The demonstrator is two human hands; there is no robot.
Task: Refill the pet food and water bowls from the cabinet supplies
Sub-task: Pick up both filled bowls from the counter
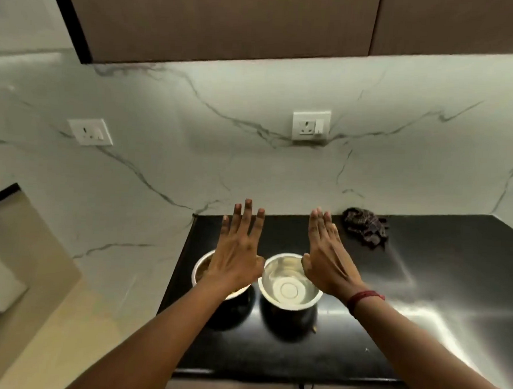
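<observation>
Here we see both hands held out flat, palms down, above two steel bowls that stand side by side, just apart, near the front left of a black countertop [391, 320]. The left hand [237, 252] has its fingers straight and spread, holding nothing, and it covers most of the left bowl [199, 268], where we make out something brownish inside. The right hand [324, 257] keeps its straight fingers pressed together, also holding nothing, over the right rim of the right bowl [289, 281]; we cannot tell whether its shiny inside holds water. A red thread [362, 298] circles the right wrist. A dark crumpled cloth [365, 226] lies at the back against the marble wall [191, 161], which carries two sockets.
</observation>
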